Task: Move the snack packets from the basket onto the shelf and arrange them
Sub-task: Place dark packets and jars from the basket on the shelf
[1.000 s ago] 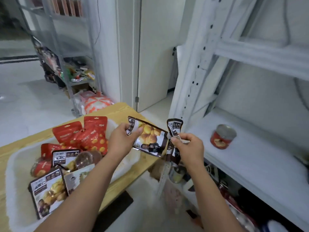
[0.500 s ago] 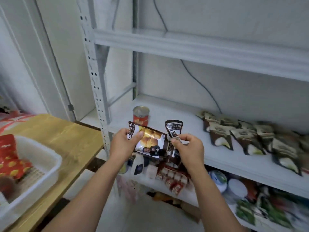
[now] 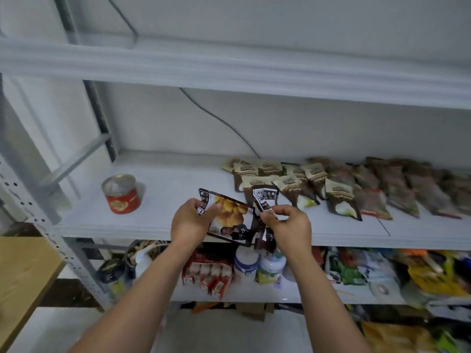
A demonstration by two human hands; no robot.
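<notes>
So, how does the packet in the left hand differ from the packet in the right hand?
The left packet, held by the left hand, lies sideways and flat, its yellow snack picture showing; the right packet, pinched by the right hand, stands upright and bent, showing mostly label print. Both are dark-edged and not yet on the shelf.

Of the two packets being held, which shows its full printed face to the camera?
The sideways packet in the left hand: its yellow snack picture faces the camera. The upright packet pinched by the right hand is crumpled and narrow.
</notes>
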